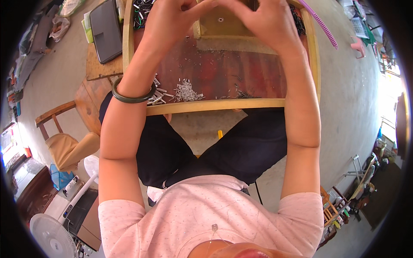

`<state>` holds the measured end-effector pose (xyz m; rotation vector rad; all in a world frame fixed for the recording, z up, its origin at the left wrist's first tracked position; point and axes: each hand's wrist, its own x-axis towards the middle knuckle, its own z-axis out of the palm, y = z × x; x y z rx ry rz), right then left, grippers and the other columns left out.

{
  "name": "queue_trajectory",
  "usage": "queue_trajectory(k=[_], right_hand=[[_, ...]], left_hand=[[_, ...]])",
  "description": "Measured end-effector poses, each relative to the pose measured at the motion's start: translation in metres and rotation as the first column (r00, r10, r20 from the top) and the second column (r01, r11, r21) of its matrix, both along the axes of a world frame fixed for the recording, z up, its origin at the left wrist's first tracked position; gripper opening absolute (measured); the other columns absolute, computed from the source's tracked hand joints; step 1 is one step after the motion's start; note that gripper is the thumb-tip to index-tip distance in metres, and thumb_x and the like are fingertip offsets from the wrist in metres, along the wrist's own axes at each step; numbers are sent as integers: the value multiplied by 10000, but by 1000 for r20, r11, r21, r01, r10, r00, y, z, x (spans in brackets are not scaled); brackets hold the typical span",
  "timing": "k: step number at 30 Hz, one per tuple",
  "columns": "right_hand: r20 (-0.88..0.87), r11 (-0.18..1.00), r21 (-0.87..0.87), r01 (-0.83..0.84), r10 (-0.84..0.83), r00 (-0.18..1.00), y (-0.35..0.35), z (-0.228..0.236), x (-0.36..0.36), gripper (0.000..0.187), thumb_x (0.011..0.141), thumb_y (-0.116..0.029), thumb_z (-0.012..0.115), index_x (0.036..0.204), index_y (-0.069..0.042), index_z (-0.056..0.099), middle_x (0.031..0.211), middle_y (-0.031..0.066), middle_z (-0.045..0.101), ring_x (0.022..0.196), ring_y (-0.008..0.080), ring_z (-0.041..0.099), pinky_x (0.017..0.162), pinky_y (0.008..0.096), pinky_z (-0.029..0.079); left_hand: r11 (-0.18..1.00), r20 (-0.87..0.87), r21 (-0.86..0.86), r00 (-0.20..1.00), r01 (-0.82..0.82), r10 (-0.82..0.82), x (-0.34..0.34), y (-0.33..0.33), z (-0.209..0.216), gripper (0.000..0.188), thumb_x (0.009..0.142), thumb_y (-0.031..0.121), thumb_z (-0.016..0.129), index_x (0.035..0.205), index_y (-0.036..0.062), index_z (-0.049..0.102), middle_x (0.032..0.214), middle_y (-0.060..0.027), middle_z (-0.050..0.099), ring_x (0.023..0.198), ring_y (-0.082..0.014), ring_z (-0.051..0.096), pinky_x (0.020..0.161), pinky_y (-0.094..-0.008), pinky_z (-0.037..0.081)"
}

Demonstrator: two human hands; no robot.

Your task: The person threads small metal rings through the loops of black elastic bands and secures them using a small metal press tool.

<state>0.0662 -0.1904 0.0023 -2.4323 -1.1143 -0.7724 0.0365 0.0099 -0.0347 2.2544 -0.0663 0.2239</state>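
Left hand (174,13) and right hand (270,20) close together

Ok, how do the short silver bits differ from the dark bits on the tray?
The silver bits are bright; the dark bits look near-black. The silver bits make a bigger heap; the dark bits, a smaller, sparser one. Both lie on the tray by its near rim.

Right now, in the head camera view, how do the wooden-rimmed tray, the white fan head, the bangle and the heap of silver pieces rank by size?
1. Wooden-rimmed tray
2. White fan head
3. Bangle and heap of silver pieces, unranked: the bangle spans wider, but is a thin ring.
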Motion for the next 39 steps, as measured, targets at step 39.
queue_trajectory(k=[39], right_hand=[[-357,969,205,-141,208,911,19,1,11,450,888,-32,580,1331,-22,655,1164,250,713,1036,405,703,914,427,552]], left_hand=[[825,617,455,787,-336,-19,-11,3,20,510,646,420,902,960,107,650,919,-35,659,933,-264,625,900,-395,427]])
